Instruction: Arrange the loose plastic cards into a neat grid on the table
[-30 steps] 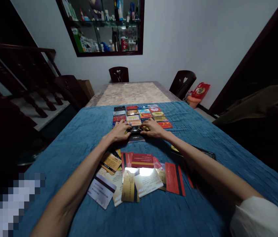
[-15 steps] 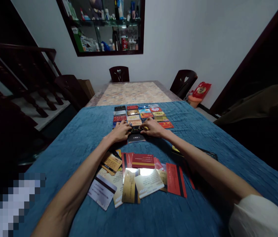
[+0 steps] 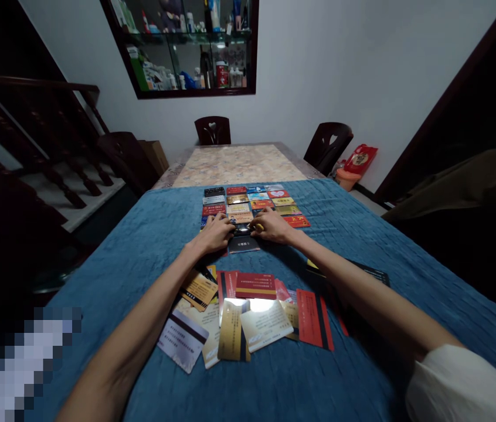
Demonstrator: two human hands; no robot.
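**Currently, 1 black card (image 3: 243,228) is showing between the left hand (image 3: 215,233) and the right hand (image 3: 273,227)**

The black card is sitting at the near side of a grid of cards (image 3: 238,208), its 2 short ends meeting the fingertips of the 2 hands. The fingers of each hand are curling inward over those ends; I cannot tell whether either hand is pinching the black card or only touching its edge. Just nearer the camera, 1 dark grey card (image 3: 244,244) is lying beside the black card.

Beyond the hands, the grid of cards is running in 4 columns, and its 3 farthest rows are showing 4 cards each, making 12. The hands are partly covering the closer rows, so those are defying a count. 1 red card (image 3: 296,222) is lying just to the right of the right hand.

Closer to the camera, a loose pile of cards (image 3: 257,322) is overlapping itself: 1 silver card (image 3: 182,343), 1 gold card (image 3: 231,334) and 1 dark red card (image 3: 255,285) are standing out, the full number staying unclear. A blue cloth (image 3: 151,228) is covering the near part of the surface (image 3: 241,161), and 3 chairs (image 3: 213,138) are standing around its far part.
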